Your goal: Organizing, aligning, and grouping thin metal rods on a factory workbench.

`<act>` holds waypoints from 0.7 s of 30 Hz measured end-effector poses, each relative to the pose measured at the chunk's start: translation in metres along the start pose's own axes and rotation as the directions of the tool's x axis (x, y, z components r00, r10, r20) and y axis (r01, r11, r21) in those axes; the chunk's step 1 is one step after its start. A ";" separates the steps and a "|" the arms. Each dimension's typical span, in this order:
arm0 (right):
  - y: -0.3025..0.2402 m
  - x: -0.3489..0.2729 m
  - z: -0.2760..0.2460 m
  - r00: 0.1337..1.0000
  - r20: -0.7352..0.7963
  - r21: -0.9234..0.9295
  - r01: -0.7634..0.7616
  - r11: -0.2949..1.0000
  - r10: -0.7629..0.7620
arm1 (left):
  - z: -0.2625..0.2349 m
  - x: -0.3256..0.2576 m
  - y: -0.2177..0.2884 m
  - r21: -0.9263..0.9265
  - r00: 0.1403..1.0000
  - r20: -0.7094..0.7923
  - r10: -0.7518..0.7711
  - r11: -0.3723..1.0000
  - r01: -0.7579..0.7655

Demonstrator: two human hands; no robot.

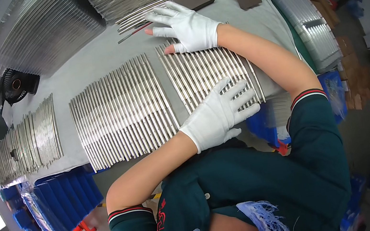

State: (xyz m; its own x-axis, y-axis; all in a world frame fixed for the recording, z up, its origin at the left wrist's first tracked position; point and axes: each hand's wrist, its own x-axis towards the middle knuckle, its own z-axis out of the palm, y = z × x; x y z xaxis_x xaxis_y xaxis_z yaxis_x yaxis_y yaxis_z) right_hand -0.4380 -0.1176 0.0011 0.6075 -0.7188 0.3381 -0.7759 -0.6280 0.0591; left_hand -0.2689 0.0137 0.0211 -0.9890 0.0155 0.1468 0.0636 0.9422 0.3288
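A: Where do your rods (197,72) lie?
B: Side by side on the table (253,22): left hand (212,120), fingers spread, over the near ends; right hand (195,27), fingers outstretched, at the far.
A: Good practice?
B: Probably, you square both ends with light, even pressure.

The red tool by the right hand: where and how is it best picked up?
Probably pinch the red tool near its middle, from above and the wearer's side, with the grip across its length. It is thin and lies aslant on the cloth; rods crowd its far side, the right hand its right end.
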 end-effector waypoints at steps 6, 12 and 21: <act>0.009 -0.011 -0.004 0.999 0.044 -0.046 -0.003 0.999 0.005 | 0.005 0.010 0.000 0.023 0.999 -0.042 0.032 0.999 -0.032; 0.035 -0.040 -0.012 0.997 0.073 -0.092 -0.023 0.995 0.030 | 0.015 0.042 0.002 0.055 0.995 -0.043 0.087 0.995 -0.084; 0.042 -0.053 -0.017 0.994 0.050 -0.086 -0.088 0.992 0.092 | 0.021 0.052 0.002 0.112 0.993 -0.040 0.115 0.988 -0.110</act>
State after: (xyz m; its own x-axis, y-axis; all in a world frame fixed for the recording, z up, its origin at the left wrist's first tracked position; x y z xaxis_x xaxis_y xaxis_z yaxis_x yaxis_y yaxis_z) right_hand -0.5063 -0.1006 0.0019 0.5410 -0.7878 0.2945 -0.8381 -0.5344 0.1101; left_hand -0.3233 0.0230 0.0096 -0.9691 0.1101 0.2206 0.1561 0.9665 0.2037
